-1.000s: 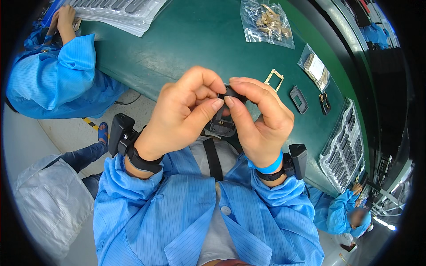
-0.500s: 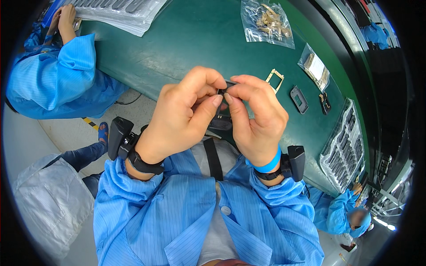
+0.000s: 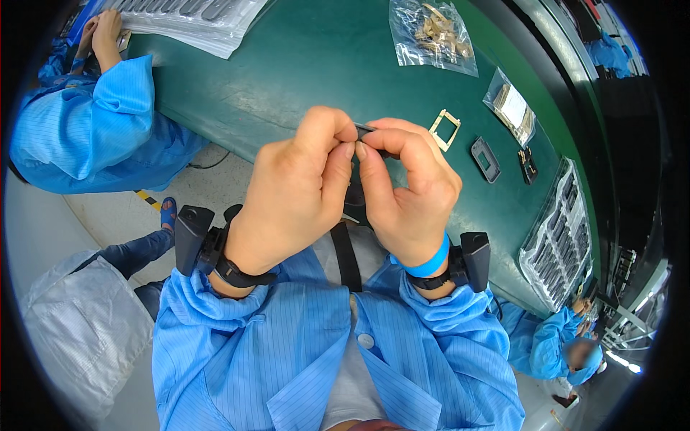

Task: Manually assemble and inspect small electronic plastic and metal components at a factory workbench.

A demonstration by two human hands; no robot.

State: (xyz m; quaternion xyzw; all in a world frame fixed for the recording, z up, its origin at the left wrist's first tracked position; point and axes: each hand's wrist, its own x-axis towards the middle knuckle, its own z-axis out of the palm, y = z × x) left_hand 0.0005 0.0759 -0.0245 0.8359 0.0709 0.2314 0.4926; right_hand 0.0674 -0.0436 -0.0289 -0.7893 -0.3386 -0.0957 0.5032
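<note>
One dark part (image 3: 365,131) is being pinched, thumb to forefinger, by left hand (image 3: 291,176) and right hand (image 3: 411,172), seemingly for steadiness.

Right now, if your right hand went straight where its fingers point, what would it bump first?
Probably the left hand: the right hand points left at it, and both seem to pinch a dark part between them, though depth is unclear.
</note>
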